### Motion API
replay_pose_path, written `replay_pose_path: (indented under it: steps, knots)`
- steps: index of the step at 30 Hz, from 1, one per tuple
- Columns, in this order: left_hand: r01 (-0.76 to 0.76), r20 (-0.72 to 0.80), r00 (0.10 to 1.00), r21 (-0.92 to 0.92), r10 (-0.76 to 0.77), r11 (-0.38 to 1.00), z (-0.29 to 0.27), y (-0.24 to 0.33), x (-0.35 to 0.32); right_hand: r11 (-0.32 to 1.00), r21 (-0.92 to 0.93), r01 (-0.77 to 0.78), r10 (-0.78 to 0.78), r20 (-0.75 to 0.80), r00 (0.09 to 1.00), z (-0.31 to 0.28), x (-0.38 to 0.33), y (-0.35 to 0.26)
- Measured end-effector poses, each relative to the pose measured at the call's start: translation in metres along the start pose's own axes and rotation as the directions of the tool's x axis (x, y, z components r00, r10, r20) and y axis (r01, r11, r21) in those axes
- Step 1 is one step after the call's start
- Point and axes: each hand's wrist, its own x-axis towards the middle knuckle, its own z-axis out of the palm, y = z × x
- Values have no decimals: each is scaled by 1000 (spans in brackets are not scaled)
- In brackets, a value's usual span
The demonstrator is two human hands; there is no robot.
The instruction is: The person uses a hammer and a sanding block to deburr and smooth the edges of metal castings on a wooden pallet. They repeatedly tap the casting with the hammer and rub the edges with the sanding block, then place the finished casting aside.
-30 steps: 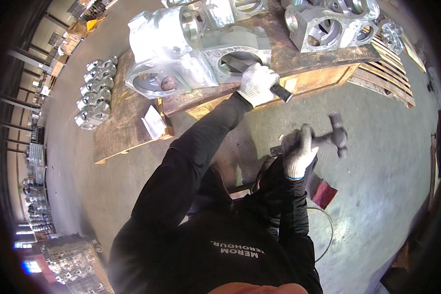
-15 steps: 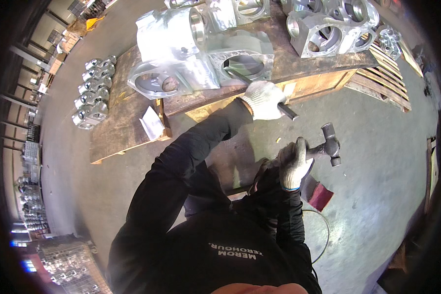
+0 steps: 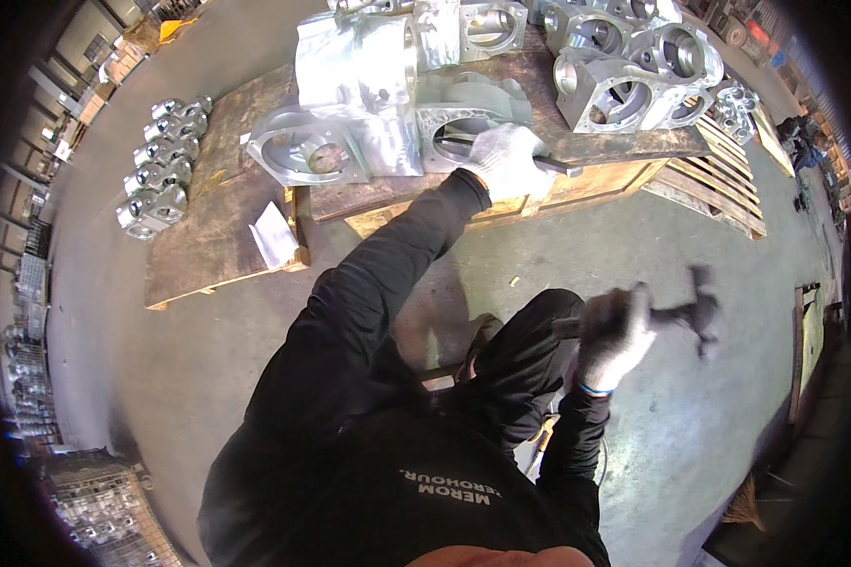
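In a white knit glove, my left hand (image 3: 507, 163) is closed around a steel rod (image 3: 563, 168), perhaps a chisel. Its thick butt end sticks out on the right; its far end reaches into the round opening of a silver metal casting (image 3: 429, 123) at the table edge. Whether the tip touches the casting I cannot tell. Lower right, my gloved right hand (image 3: 616, 338) grips a hammer (image 3: 698, 314) by its handle, well away from the rod. Motion blurs the hammer head.
Other castings (image 3: 355, 66) crowd the wooden table (image 3: 624, 144), with more at the back right (image 3: 624, 94). On the lower wooden platform (image 3: 213, 222) at left stand small castings (image 3: 151, 175) and a white sheet (image 3: 273, 236). A slatted pallet (image 3: 719, 180) lies beyond the table's right end.
The hammer has swung right and down with my right hand, away from the table. My left hand still holds the rod, which now lies at a flatter angle in the opening.
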Motion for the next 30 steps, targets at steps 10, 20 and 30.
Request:
replay_pose_path:
  steps: [10,20,30]
  knots:
    - [-19,-146,989,-118,1,993,0,-22,4,447,-603,661,-161,673,722,49,18,27]
    - [-121,-107,987,-7,120,993,5,-17,-7,939,182,292,-324,189,927,65,20,-20]
    - [-214,-184,956,100,229,972,22,-18,-18,982,-61,179,-169,143,975,38,16,-37]
